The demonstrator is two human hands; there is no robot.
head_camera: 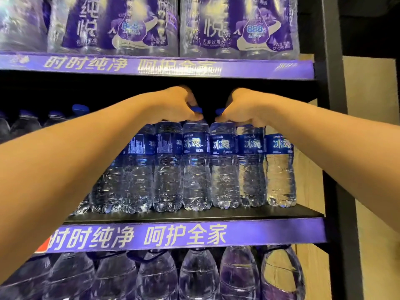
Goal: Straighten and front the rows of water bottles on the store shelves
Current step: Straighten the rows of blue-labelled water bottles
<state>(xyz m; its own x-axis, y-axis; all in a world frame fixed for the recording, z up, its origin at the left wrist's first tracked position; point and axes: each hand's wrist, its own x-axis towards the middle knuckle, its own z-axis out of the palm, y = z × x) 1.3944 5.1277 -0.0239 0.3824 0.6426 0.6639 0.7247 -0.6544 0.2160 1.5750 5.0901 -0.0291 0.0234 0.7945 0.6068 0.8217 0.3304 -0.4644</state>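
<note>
Water bottles point(195, 167) stand fronted along the middle shelf point(194, 215); my left grip point(173, 105) clasps one bottle's neck, my right grip point(240, 109) clasps its neighbour's point(224, 167).

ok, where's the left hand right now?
Head view: the left hand is at centre, on the middle shelf, gripping the tops of the front-row water bottles, just left of the right hand.

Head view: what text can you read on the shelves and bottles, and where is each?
"时时纯净 呵护全家": purple strip of the middle shelf.
"时时纯净", rest blurred: upper shelf strip.
"冰露": blue labels of the front-row bottles.
"888", "12×550": shrink-wrapped packs on top.
Fine label print: too small to read.
</note>
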